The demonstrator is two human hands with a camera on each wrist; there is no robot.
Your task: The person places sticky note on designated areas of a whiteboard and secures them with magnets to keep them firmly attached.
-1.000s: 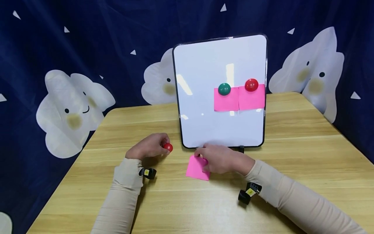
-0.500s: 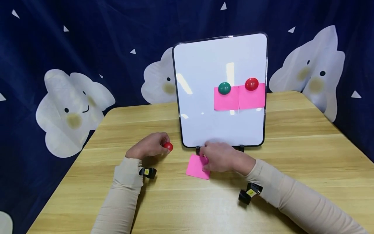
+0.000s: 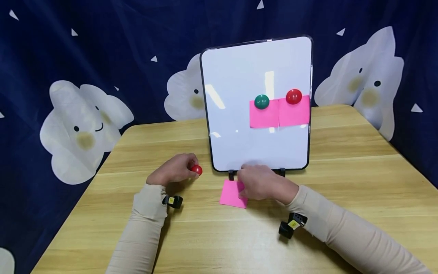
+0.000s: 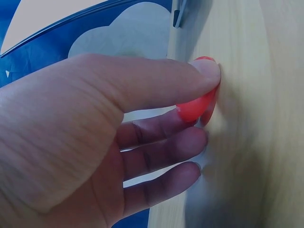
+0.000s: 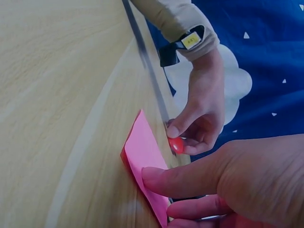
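My left hand [image 3: 176, 169] pinches a glossy red round magnet [image 3: 196, 169] between thumb and fingers, low over the table left of the whiteboard's foot. In the left wrist view the thumb covers part of this magnet [image 4: 192, 112], while the other fingers reach out below it. Just in front of the whiteboard [image 3: 236, 80], my right hand [image 3: 261, 182] holds a pink sticky note [image 3: 230, 194] by its right side. The right wrist view has the thumb lying across the note [image 5: 145, 149], which stands tilted off the table there; the fingers behind it are partly hidden.
Two pink notes hang side by side on the board, the left one [image 3: 264, 118] under a green magnet [image 3: 261, 101], the right one [image 3: 294, 116] under a red magnet [image 3: 294, 96]. Black feet [image 3: 231, 175] support the board. A dark blue curtain [image 3: 137, 30] hangs behind the table.
The sticky note's far edge, bent under my right fingers a second ago, now looks straight and flatter. My right fingers have drawn back to its right side. The left hand stays put with its magnet.
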